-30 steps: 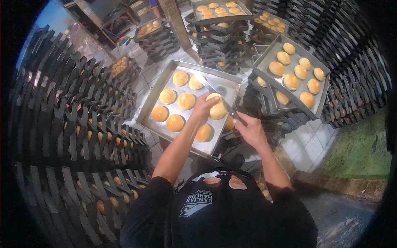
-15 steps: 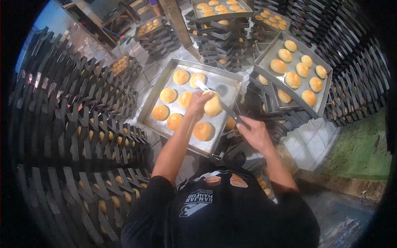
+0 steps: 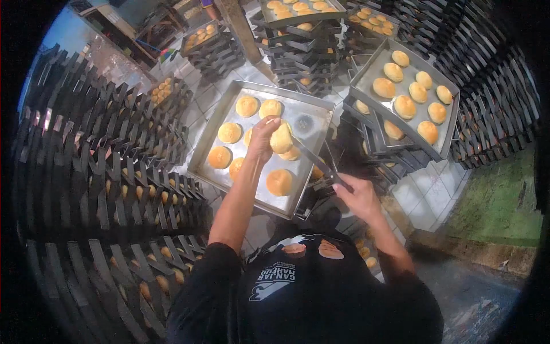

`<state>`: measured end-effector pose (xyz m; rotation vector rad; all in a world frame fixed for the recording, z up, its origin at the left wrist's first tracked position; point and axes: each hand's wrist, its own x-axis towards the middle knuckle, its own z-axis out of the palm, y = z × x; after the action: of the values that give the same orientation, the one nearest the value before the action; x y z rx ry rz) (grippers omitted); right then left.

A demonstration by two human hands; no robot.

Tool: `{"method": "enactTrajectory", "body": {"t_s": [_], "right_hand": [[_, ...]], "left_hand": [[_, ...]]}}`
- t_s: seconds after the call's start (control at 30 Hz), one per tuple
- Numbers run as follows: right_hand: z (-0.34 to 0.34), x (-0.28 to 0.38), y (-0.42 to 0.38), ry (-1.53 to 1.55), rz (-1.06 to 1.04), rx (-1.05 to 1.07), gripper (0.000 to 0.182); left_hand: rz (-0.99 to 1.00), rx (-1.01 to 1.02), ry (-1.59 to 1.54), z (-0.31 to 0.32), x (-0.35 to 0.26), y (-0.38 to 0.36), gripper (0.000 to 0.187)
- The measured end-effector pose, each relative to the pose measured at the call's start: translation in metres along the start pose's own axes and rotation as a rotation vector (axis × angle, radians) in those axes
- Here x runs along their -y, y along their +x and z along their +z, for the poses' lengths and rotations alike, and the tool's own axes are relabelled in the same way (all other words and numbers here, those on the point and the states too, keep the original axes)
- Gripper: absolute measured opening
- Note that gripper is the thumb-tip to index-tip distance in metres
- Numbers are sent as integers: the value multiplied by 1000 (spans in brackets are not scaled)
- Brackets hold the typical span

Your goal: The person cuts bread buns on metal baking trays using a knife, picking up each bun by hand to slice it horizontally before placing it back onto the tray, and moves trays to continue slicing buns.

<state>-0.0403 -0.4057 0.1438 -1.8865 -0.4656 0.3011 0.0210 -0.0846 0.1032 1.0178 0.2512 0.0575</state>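
My left hand (image 3: 263, 137) grips a round golden bun (image 3: 281, 139) above a square metal tray (image 3: 229, 101). Closed around a dark handle, my right hand (image 3: 357, 198) holds a knife (image 3: 314, 159) whose blade slants up and left to the bun. The blade meets the bun's right side; its far end is hidden by the bun and fingers. Several more golden buns lie in the tray below, among them one bun (image 3: 279, 182) near the front edge. A dark round mark (image 3: 303, 123) shows on the tray's metal.
To the right, another tray of buns (image 3: 405, 106) tops a stack. Tall stacks of dark trays (image 3: 86, 155) crowd the left, with more stacks at the far right (image 3: 492, 109) and back. A wooden post (image 3: 238, 28) stands behind the tray.
My left hand and the bun have shifted slightly left. The knife has drawn back to the lower right, and the blade tip that stuck out past the bun no longer shows clearly.
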Motion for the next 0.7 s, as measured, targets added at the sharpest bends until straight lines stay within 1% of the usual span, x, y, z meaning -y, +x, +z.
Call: {"method": "enactTrajectory", "body": {"t_s": [0.07,0.13,0.17,0.2,0.23,0.27,0.33,0.37,0.43,0.47,0.53,0.57,0.67,0.7], "right_hand": [[2,0,-6,-67,96,30,38],[16,-3,10,-62,89,-3,39],[22,0,22,-48,96,5,39],[27,-1,31,-35,102,14,40],[32,-4,37,-114,54,-50,41],[28,-4,33,-113,56,-53,41],[14,6,21,-137,51,-7,41],[13,-1,12,-139,50,-4,41],[18,-18,-3,-51,-41,-111,40],[22,-24,-1,-51,-38,-112,40],[35,-26,8,-72,-15,-133,39],[43,-27,19,-58,12,-131,39],[60,-35,46,-3,4,-155,39],[54,-25,48,-22,-5,-132,40]], "left_hand": [[3,-3,8,7,9,-2,30],[-34,-135,-27,25,29,-3,26],[-15,-89,-25,30,40,-3,24],[-18,-86,-24,36,38,-4,24],[-13,-115,-50,41,35,-5,24],[-9,-144,-73,45,31,-6,24],[16,-134,-115,26,23,7,25],[43,-126,-101,12,22,14,24],[63,-141,-91,-1,26,21,25],[59,-141,-91,1,32,21,25],[-2,-162,-286,26,50,14,29],[21,-222,-313,35,60,13,33],[19,-260,-227,52,72,11,35],[35,-272,-215,49,68,14,33]]}}
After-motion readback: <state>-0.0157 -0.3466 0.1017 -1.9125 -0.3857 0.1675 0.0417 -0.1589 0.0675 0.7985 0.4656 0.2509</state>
